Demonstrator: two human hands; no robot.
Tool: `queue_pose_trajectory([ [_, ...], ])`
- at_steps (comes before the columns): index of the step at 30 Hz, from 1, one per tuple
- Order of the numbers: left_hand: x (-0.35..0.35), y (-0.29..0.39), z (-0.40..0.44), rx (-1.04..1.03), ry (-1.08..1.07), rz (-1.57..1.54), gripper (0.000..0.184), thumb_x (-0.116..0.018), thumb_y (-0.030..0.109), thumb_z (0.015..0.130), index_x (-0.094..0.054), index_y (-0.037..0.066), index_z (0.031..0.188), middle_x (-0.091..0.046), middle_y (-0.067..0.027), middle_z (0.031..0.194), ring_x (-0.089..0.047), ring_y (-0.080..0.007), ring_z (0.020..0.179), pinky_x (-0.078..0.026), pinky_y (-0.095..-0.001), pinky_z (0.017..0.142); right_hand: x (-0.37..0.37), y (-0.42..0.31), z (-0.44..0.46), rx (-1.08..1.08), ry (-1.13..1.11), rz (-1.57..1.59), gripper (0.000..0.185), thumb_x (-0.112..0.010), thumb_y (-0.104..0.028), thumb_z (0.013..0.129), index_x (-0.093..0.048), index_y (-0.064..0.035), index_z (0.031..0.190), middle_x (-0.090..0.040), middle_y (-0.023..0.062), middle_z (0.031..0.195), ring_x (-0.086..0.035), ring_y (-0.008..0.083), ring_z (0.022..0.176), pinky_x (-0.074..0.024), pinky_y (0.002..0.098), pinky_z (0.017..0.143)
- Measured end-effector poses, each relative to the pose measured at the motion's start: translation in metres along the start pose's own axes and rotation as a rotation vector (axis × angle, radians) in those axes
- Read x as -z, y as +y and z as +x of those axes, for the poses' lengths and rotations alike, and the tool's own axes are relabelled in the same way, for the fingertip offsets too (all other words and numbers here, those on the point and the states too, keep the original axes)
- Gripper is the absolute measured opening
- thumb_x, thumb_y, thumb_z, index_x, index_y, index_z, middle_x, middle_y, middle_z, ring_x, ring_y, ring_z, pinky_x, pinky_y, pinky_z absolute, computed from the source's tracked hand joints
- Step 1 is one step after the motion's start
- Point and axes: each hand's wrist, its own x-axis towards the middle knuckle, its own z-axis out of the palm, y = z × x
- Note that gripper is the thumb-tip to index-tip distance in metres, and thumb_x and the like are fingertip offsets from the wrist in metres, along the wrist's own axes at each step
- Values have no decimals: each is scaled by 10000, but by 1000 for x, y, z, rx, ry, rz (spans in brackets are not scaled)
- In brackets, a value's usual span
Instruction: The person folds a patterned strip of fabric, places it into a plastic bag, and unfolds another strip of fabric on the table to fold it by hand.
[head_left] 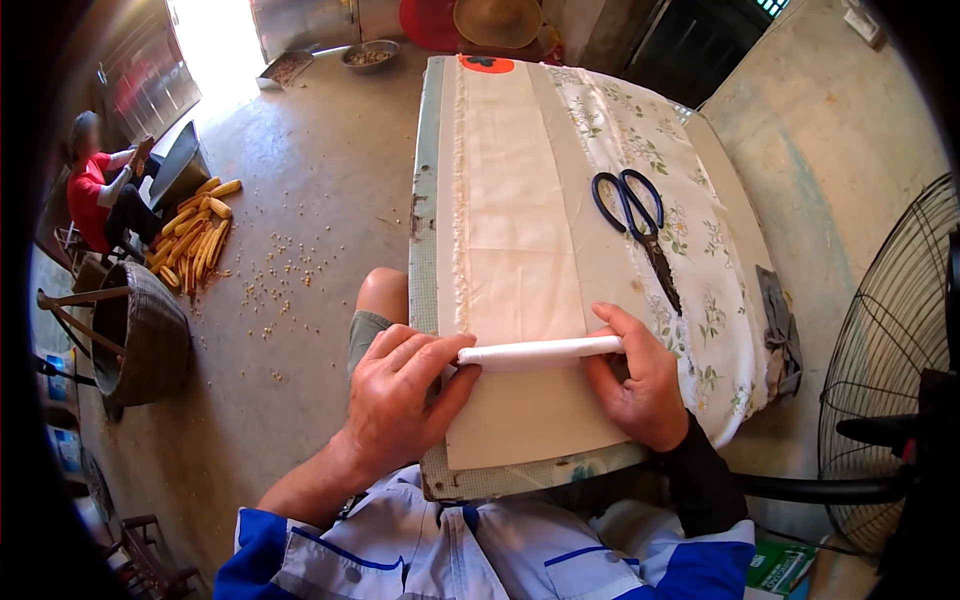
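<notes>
A long cream cloth strip [515, 200] with a frayed left edge lies along the table, its near end wound into a narrow white cloth roll [540, 351]. My left hand [405, 390] pinches the roll's left end between thumb and fingers. At the other end, my right hand [640, 380] grips the roll, thumb and forefinger around it. Black-handled scissors [640, 225] rest on the floral fabric [705, 260] to the right, blades pointing toward me. A paler flat sheet [530, 420] lies under the roll.
The table's worn edge [425, 200] runs along the left. A large fan [890, 380] stands close on the right. Across the floor, a seated person in a red shirt [90, 200] works beside corn cobs [195, 235] and a woven basket [145, 335]. Loose kernels are scattered nearby.
</notes>
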Motion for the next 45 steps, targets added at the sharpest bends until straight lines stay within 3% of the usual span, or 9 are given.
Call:
queue_pose_trajectory([
  [11, -10, 3, 3, 128, 56, -2, 568, -827, 23, 822, -641, -33, 1356, -706, -30, 779, -631, -220, 691, -536, -366, 671, -9, -6, 3, -197, 10, -24, 662, -804, -39, 907, -502, 47, 1490, -672, 136, 856, -662, 265, 686, -557, 364, 651],
  [18, -10, 6, 6, 161, 22, 54, 591, -810, 11, 813, -630, -38, 1374, -681, -43, 743, -674, -188, 715, -594, -323, 676, -14, -4, 4, -126, 54, -109, 778, -833, -50, 876, -434, 63, 1535, -647, 105, 836, -658, 258, 702, -558, 376, 654],
  [24, -12, 8, 7, 170, 27, 80, 541, -813, 1, 804, -645, -30, 1317, -673, -49, 729, -678, -199, 728, -587, -334, 677, -14, -4, 3, -99, 70, -157, 777, -828, -38, 871, -432, 67, 1531, -637, 95, 827, -660, 266, 708, -555, 386, 656],
  [27, -13, 9, 7, 165, 39, 45, 437, -820, 43, 811, -665, 45, 1220, -628, -30, 772, -621, -257, 724, -533, -399, 702, -12, -3, 2, -86, 72, -177, 760, -823, -31, 870, -442, 68, 1520, -636, 98, 828, -660, 279, 708, -554, 397, 657],
  [33, -12, 4, 6, 25, 24, 125, 133, -792, 64, 847, -719, 91, 955, -626, -54, 835, -627, -278, 779, -530, -405, 725, -11, -5, 3, -57, 69, -241, 663, -792, -35, 891, -494, 56, 1476, -622, 115, 874, -653, 300, 738, -548, 410, 672],
  [45, -12, 5, 6, 31, 35, 108, 119, -799, 60, 840, -709, 93, 910, -615, -50, 837, -623, -270, 785, -517, -403, 746, -8, -8, 4, -31, 40, -264, 549, -768, -38, 901, -566, 33, 1407, -602, 139, 923, -653, 307, 773, -552, 417, 700],
])
